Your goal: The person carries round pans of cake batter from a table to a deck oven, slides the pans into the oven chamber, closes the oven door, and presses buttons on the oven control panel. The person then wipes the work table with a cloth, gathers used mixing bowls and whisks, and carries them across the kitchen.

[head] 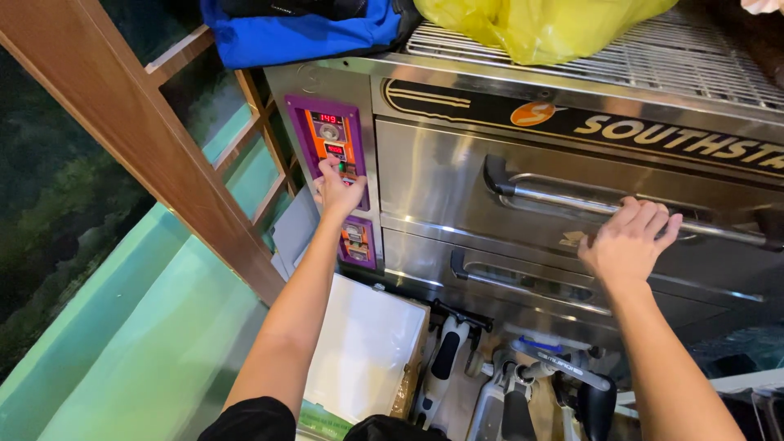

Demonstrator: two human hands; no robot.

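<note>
gleaming steel oven (457, 188) beside wooden railing (155, 155), teal floor (147, 343)

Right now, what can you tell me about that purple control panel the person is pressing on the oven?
The purple control panel is a narrow upright plate on the left edge of the steel oven's front, beside the upper door. It carries a red lit digital readout at the top, a round knob below it and a smaller display lower down. The left hand presses its fingertips against the panel's lower part. A second, similar purple panel sits just beneath it.
</note>
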